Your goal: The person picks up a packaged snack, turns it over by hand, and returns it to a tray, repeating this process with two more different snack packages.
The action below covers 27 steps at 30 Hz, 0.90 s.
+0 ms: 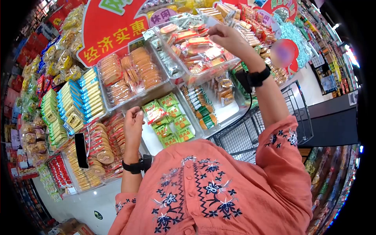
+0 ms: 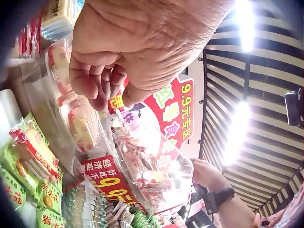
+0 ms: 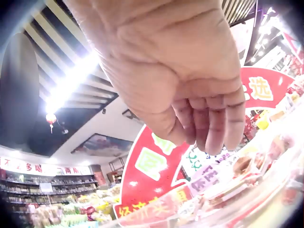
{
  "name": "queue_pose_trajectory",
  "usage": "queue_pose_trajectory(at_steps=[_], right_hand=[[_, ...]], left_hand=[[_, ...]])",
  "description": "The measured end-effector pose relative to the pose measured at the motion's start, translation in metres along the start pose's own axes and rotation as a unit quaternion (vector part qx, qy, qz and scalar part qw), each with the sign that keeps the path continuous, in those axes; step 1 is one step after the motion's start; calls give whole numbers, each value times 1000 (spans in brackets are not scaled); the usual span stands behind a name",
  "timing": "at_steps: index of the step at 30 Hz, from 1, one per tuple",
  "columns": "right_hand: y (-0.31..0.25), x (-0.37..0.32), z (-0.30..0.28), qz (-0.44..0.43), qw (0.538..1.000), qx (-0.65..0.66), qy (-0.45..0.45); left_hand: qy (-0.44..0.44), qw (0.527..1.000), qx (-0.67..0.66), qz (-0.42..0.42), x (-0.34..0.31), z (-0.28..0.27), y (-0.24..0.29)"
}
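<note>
My right hand (image 1: 233, 41) hovers over a clear plastic bin (image 1: 211, 72) of wrapped snacks (image 1: 192, 47) in red and white packaging. Its fingers are bent loosely, with nothing held between them in the right wrist view. Lower and to the left, my left hand (image 1: 134, 127) hangs beside green snack packets (image 1: 180, 122), near the edge of the biscuit bins. In the left wrist view the left hand (image 2: 142, 45) has relaxed, bent fingers and carries nothing. Packs of round brown biscuits (image 1: 147, 64) fill the bin beyond it.
A wire shopping cart (image 1: 244, 135) stands to the right of the display. Large red signs (image 1: 113, 29) rise behind the bins. Blue-and-yellow snack packs (image 1: 92, 92) lie to the left, near a dark upright panel (image 1: 81, 150). Stocked shelves (image 1: 331, 47) run along the right.
</note>
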State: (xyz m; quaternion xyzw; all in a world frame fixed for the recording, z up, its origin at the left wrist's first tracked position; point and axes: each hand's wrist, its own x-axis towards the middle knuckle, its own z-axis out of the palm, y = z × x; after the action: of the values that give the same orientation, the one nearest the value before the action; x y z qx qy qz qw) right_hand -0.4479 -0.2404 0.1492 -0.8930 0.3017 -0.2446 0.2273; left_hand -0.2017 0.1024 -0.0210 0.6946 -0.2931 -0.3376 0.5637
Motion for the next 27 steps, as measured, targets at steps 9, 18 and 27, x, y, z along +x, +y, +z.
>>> queue_pose_trajectory(at_steps=[9, 18, 27], right_hand=[[63, 34, 32, -22, 969, -205, -135], [54, 55, 25, 40, 952, -163, -257], [70, 66, 34, 5, 957, -186, -223]], left_hand=[[-5, 1000, 4, -17, -6, -7, -3], [-27, 999, 4, -25, -4, 1, -1], [-29, 999, 8, -40, 0, -2, -5]])
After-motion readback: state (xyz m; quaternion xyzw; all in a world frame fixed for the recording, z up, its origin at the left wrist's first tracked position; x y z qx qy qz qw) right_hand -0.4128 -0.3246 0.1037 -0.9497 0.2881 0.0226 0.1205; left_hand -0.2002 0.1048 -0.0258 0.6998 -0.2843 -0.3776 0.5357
